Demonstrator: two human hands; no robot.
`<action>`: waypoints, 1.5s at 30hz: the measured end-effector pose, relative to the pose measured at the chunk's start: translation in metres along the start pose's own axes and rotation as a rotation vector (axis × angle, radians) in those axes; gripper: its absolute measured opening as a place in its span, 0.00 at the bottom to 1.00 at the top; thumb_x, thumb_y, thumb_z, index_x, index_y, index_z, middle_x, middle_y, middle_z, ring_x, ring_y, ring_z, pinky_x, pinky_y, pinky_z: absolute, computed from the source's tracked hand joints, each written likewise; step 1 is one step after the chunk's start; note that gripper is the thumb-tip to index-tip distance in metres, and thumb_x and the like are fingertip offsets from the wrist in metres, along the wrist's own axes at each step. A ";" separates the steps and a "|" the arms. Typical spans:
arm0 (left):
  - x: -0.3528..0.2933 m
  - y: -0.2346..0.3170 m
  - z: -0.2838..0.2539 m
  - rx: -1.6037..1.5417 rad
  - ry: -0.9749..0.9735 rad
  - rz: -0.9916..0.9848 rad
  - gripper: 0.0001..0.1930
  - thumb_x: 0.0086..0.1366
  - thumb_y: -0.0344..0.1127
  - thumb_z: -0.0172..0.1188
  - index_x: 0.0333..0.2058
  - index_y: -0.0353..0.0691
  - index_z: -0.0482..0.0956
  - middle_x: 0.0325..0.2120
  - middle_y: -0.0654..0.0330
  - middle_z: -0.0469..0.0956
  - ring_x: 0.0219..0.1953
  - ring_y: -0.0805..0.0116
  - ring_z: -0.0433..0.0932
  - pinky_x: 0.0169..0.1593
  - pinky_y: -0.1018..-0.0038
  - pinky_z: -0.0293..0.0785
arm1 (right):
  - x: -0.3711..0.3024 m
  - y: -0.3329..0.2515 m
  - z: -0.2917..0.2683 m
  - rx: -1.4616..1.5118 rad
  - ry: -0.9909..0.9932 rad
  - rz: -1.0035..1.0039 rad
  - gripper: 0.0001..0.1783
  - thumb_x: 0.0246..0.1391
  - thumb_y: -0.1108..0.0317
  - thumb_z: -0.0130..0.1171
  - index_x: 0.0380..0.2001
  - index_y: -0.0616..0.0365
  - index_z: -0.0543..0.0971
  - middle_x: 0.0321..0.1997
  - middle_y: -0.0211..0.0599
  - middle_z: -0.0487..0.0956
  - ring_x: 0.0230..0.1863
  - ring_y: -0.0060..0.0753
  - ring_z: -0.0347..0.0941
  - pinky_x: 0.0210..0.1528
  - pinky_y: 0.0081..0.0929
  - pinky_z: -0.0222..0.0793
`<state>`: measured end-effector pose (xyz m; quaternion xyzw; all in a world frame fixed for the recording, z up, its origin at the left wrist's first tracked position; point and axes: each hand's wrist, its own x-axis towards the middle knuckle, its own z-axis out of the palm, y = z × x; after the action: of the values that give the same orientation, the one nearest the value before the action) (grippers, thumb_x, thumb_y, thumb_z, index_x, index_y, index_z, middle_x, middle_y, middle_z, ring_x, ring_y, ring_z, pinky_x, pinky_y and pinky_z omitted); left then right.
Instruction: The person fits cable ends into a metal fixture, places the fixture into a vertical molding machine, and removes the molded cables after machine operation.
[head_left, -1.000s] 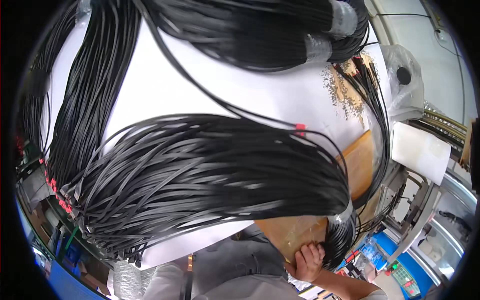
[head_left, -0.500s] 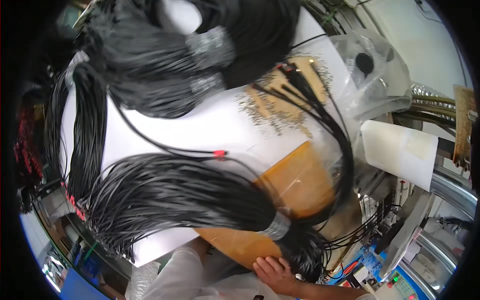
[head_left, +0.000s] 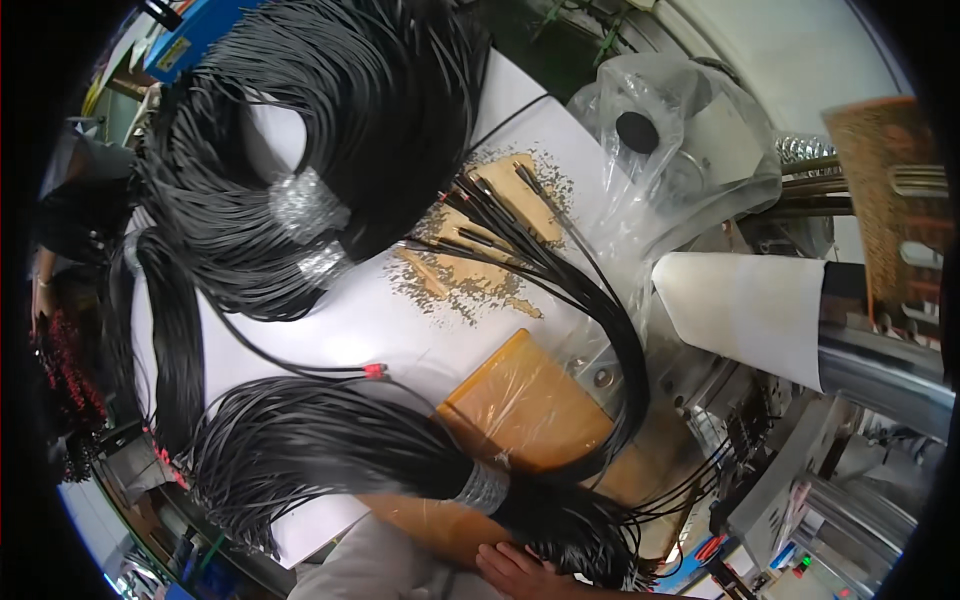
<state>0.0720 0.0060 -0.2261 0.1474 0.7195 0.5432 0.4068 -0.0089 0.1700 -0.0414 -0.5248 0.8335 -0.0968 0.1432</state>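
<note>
Low in the head view, my right hand (head_left: 512, 571) lies with its fingers stretched out on the near edge of an orange-brown board (head_left: 420, 520). It is beside the end of a thick bundle of black cables (head_left: 340, 430), wrapped with a clear, shiny band (head_left: 483, 487). The hand holds nothing that I can see. From the bundle's right side, loose cable ends (head_left: 590, 530) fan out. A thin cable with a red tag (head_left: 375, 370) lies behind the bundle. My left hand is out of view.
Large coiled black cables (head_left: 390, 130) fill the back of the white table (head_left: 290, 345). Black cable ends with connectors lie over a tan board (head_left: 535, 205) strewn with small dark bits. A clear plastic bag (head_left: 690, 150), a white-wrapped cylinder (head_left: 740, 310) and metal machine parts stand right.
The whole view has shifted, so the table's contents appear farther left and lower. My right hand stays at the board's edge beside the banded bundle.
</note>
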 end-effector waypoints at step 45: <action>0.023 0.174 -0.171 1.257 1.038 0.730 0.13 0.70 0.41 0.56 0.30 0.41 0.80 0.30 0.55 0.79 0.38 0.50 0.77 0.47 0.54 0.68 | -0.159 -0.068 -0.004 -0.340 0.886 0.883 0.34 0.52 0.49 0.71 0.54 0.64 0.77 0.63 0.53 0.74 0.64 0.62 0.68 0.70 0.53 0.59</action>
<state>-0.1098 -0.0279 -0.0657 0.2988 0.8861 0.1426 -0.3243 0.1126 0.2845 0.0050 -0.0581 0.9547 -0.1030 -0.2732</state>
